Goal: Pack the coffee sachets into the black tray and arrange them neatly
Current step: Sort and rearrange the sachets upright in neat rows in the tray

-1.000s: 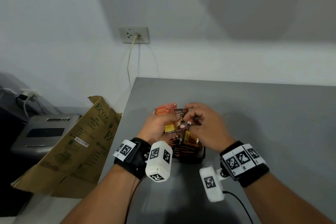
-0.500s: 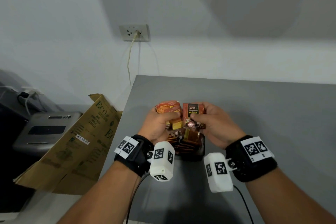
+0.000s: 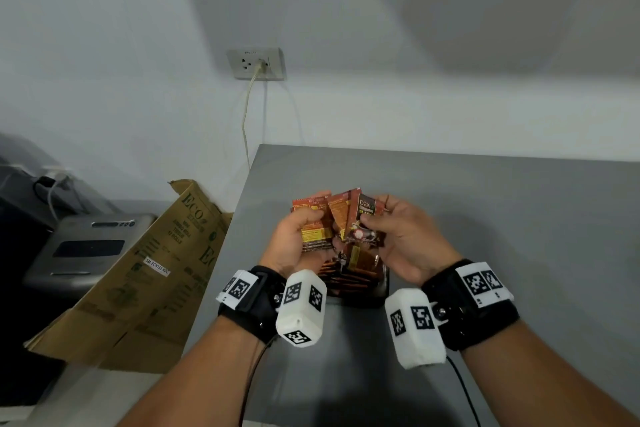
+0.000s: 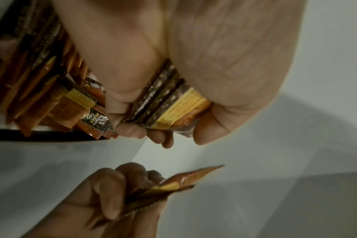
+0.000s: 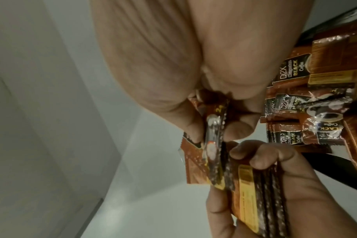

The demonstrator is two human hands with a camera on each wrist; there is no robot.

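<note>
Above the black tray (image 3: pixel 375 296) both hands hold brown and orange coffee sachets. My left hand (image 3: pixel 298 242) grips a small stack of sachets (image 3: pixel 313 222) between thumb and fingers; that stack (image 4: pixel 169 103) shows edge-on in the left wrist view. My right hand (image 3: pixel 398 236) pinches sachets with a "D2X Black" front (image 3: pixel 363 218), seen again as thin foil edges (image 5: pixel 71 145) in the right wrist view. Several more sachets (image 3: pixel 349 270) stand packed in the tray (image 5: pixel 336 170), half hidden by my wrists.
The tray sits near the left edge of a grey table (image 3: pixel 502 218). A folded cardboard box (image 3: pixel 145 274) leans off the table's left side beside a grey machine (image 3: pixel 86 246). A wall socket (image 3: pixel 256 63) with a cable is behind.
Both hands have risen slightly from the tray and drawn apart. The right hand has turned palm-up with its sachets now upright and fanned next to the left hand's stack.
</note>
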